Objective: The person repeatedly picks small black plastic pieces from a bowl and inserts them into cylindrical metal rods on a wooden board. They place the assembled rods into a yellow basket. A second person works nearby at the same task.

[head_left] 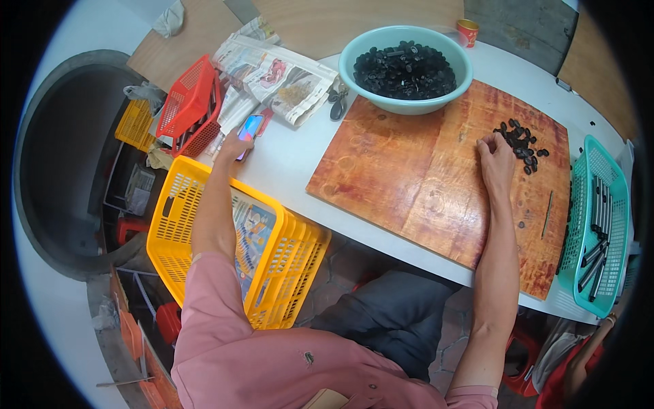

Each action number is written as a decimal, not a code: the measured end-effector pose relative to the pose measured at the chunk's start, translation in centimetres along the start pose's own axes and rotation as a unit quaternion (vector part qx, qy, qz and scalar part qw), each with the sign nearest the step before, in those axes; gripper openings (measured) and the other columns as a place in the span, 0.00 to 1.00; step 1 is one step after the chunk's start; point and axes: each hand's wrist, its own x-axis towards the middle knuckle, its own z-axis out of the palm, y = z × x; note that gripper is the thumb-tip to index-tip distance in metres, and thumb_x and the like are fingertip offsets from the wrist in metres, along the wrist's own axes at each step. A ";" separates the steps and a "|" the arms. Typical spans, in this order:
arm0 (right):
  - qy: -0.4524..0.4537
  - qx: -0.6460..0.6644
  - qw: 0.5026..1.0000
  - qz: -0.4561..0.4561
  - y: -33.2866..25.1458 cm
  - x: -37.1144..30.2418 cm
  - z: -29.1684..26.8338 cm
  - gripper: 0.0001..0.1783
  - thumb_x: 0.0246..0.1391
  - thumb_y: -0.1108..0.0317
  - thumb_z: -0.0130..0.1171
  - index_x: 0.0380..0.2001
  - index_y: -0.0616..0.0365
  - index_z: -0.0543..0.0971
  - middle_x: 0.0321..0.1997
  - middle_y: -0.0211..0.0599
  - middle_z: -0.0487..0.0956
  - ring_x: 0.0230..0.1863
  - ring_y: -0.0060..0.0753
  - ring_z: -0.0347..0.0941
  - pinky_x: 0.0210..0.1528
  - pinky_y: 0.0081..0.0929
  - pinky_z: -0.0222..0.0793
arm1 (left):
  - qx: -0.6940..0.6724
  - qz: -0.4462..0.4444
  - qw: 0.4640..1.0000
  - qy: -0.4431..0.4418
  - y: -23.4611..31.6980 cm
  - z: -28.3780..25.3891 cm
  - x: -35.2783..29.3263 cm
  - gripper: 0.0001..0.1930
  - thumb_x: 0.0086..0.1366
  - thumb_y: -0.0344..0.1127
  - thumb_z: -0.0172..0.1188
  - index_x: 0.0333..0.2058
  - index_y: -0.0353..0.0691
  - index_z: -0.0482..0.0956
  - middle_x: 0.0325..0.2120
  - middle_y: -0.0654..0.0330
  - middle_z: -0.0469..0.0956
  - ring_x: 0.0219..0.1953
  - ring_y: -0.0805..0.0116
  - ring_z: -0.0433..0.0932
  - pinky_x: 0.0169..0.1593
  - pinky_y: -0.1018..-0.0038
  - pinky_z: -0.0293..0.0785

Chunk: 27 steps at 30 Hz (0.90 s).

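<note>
- The left hand [235, 146] is at the left side of a slim mobile phone with a lit blue and pink screen [252, 126], by the left part of the white counter [289, 174]; its fingers touch the phone, but I cannot tell whether they are closed around it.
- The right hand [496, 153] is bent down with curled fingers at the left edge of a loose pile of small, black, oval pieces [525, 145]; whether its fingertips are together on a piece or apart cannot be told.
- The black pieces lie on the upper right part of a flat, reddish-brown, stained wooden board [402, 174], which rests on the counter.
- A thin, dark, straight rod [547, 214] lies on the board, nearer the person than the pile.
- At the board's far edge stands a round, pale turquoise plastic basin [407, 105], heaped with many more black pieces [405, 70].
- Just beyond the basin is a small red and gold cup [467, 33].
- To the right of the board, a turquoise perforated plastic basket [620, 204] holds several black rods [599, 211].
- Folded, printed newspapers [283, 76] lie beyond the phone, near red perforated plastic baskets [184, 95].
- Stacked yellow perforated plastic baskets [281, 255] stand beneath the left forearm, a printed sheet [255, 228] inside the top one.
</note>
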 end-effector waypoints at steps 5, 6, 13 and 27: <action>0.000 0.000 1.000 -0.004 -0.1 0.1 0.1 0.11 0.58 0.64 0.63 0.33 0.63 0.80 0.28 0.44 0.82 0.31 0.41 0.78 0.38 0.37 0.71 | -0.072 0.022 0.987 0.140 2.3 1.8 2.1 0.39 0.55 0.48 0.69 0.60 0.26 0.72 0.52 0.38 0.79 0.56 0.47 0.79 0.60 0.63 0.72; 0.004 -0.002 1.000 -0.006 0.1 0.1 0.1 0.11 0.57 0.64 0.63 0.33 0.63 0.80 0.28 0.44 0.82 0.31 0.41 0.78 0.38 0.37 0.71 | -0.145 -0.021 0.978 0.148 4.4 2.7 2.4 0.37 0.56 0.49 0.68 0.58 0.26 0.74 0.49 0.39 0.81 0.51 0.48 0.81 0.56 0.63 0.75; 0.001 0.010 1.000 -0.010 0.2 0.0 0.4 0.10 0.57 0.65 0.63 0.33 0.63 0.80 0.28 0.45 0.81 0.32 0.43 0.79 0.38 0.38 0.71 | -0.387 -0.147 0.910 -0.014 12.1 5.3 1.0 0.18 0.60 0.46 0.70 0.36 0.35 0.79 0.22 0.58 0.79 0.17 0.71 0.74 0.19 0.72 0.70; 0.006 -0.004 1.000 -0.012 0.6 0.3 0.1 0.11 0.57 0.64 0.62 0.34 0.63 0.80 0.29 0.44 0.82 0.33 0.44 0.79 0.38 0.39 0.71 | -0.336 -0.119 0.934 -0.015 4.6 -2.1 -1.2 0.18 0.66 0.33 0.56 0.53 0.40 0.81 0.43 0.61 0.83 0.32 0.73 0.76 0.35 0.71 0.72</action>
